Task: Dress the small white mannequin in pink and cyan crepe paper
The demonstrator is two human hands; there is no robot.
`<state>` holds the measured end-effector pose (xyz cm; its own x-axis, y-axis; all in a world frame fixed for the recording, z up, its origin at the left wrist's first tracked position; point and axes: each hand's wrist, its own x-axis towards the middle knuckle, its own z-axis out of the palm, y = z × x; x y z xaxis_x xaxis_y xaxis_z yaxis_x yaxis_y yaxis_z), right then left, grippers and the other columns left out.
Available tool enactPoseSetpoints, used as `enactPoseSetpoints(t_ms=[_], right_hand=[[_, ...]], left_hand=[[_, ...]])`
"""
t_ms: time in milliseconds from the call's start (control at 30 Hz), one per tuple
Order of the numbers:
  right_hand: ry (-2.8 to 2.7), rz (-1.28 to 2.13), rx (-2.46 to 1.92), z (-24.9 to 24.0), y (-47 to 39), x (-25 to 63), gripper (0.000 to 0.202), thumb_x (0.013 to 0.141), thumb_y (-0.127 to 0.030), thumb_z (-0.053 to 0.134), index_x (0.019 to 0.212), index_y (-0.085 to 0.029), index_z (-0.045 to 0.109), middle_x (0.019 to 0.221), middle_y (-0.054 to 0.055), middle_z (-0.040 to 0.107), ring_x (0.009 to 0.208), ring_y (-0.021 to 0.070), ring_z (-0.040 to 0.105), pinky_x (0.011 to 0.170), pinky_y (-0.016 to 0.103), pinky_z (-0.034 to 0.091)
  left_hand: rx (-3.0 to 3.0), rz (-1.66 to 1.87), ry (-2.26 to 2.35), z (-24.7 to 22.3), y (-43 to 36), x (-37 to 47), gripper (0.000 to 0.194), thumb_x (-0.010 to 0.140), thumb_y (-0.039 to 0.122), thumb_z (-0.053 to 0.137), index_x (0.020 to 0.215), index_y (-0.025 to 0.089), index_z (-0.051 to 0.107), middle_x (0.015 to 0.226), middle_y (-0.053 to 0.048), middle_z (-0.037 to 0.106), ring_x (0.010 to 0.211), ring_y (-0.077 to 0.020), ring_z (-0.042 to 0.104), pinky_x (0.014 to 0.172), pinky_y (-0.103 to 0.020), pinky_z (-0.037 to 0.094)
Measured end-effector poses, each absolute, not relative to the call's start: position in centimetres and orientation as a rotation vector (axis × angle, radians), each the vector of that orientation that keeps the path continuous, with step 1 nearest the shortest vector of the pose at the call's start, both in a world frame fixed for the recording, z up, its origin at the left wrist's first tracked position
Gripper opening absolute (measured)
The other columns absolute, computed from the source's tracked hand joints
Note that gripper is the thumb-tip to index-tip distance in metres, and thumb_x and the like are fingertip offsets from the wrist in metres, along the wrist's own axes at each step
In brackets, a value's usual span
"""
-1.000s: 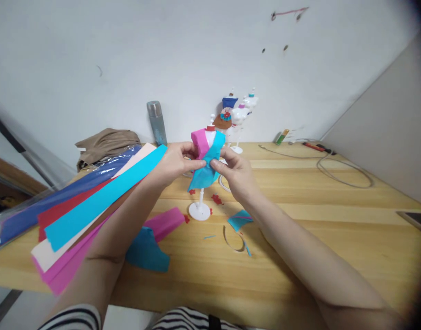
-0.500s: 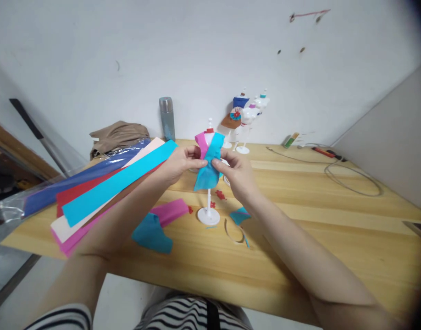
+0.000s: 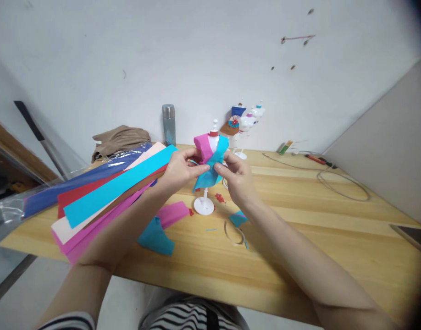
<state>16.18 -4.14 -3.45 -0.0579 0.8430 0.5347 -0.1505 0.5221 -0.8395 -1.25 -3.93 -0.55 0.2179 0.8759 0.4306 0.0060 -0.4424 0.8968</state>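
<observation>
A small white dress form on a round base (image 3: 204, 206) leans slightly, its base toward the left. Pink fabric (image 3: 204, 146) covers one shoulder and blue fabric (image 3: 219, 156) crosses over it at the waist. My left hand (image 3: 183, 170) pinches the cloth at the form's left side, thumb in front. On the other side my right hand (image 3: 236, 174) presses the blue fabric between thumb and fingers. Below lie a loose blue piece (image 3: 157, 237), a pink piece (image 3: 174, 214), a small blue scrap (image 3: 238, 218) and red bits (image 3: 219, 198).
Colored strips (image 3: 117, 185) and a plastic bag (image 3: 14, 206) cover the table's left side. Behind stand a brown cloth (image 3: 123, 137), a bottle (image 3: 168, 124) and more dress forms (image 3: 246, 123). A cable (image 3: 334, 181) lies at right, a dark flat object (image 3: 413, 238) at the right edge.
The form has tilted, its base shifting left and away from me and its top slightly right. Both hands still grip the cloth at the waist. The camera view has shifted slightly.
</observation>
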Motion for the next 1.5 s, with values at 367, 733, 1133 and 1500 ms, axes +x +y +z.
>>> enactPoseSetpoints(t_ms=[367, 733, 1133, 1500], right_hand=[[-1.41, 0.852, -0.676, -4.8, -2.2, 17.1, 0.017, 0.079, -0.039, 0.076, 0.091, -0.027, 0.074, 0.107, 0.003, 0.076, 0.105, 0.0248, 0.068, 0.096, 0.043, 0.055], [-1.455, 0.847, -0.744, -5.8, -1.4, 17.6, 0.02, 0.079, -0.041, 0.077, 0.094, -0.028, 0.074, 0.117, 0.004, 0.074, 0.114, 0.0262, 0.066, 0.101, 0.046, 0.054], [-1.484, 0.646, -0.734, -5.8, -1.7, 17.8, 0.022, 0.087, -0.05, 0.075, 0.084, -0.029, 0.08, 0.112, 0.006, 0.076, 0.11, 0.0275, 0.069, 0.105, 0.052, 0.052], [-1.457, 0.68, -0.725, -5.5, -2.2, 17.5, 0.012, 0.084, -0.038, 0.076, 0.078, -0.028, 0.076, 0.111, 0.005, 0.075, 0.107, 0.0258, 0.069, 0.101, 0.05, 0.054]], left_hand=[[1.837, 1.366, 0.928, -1.2, -1.7, 0.0, 0.016, 0.069, 0.02, 0.08, 0.081, 0.015, 0.071, 0.082, -0.004, 0.073, 0.076, -0.016, 0.066, 0.071, -0.028, 0.055], [1.843, 1.343, 0.928, -2.2, -1.0, -0.4, 0.018, 0.068, 0.024, 0.08, 0.083, 0.016, 0.074, 0.084, -0.005, 0.077, 0.076, -0.0167, 0.068, 0.07, -0.03, 0.055], [1.631, 1.235, 0.833, -1.2, -1.3, -1.7, 0.038, 0.066, 0.023, 0.081, 0.103, 0.015, 0.072, 0.1, -0.009, 0.08, 0.094, -0.0223, 0.076, 0.084, -0.034, 0.061], [1.697, 1.231, 0.815, -0.5, -2.1, -1.5, 0.025, 0.067, 0.022, 0.077, 0.091, 0.016, 0.073, 0.095, -0.005, 0.08, 0.087, -0.0183, 0.075, 0.087, -0.033, 0.061]])
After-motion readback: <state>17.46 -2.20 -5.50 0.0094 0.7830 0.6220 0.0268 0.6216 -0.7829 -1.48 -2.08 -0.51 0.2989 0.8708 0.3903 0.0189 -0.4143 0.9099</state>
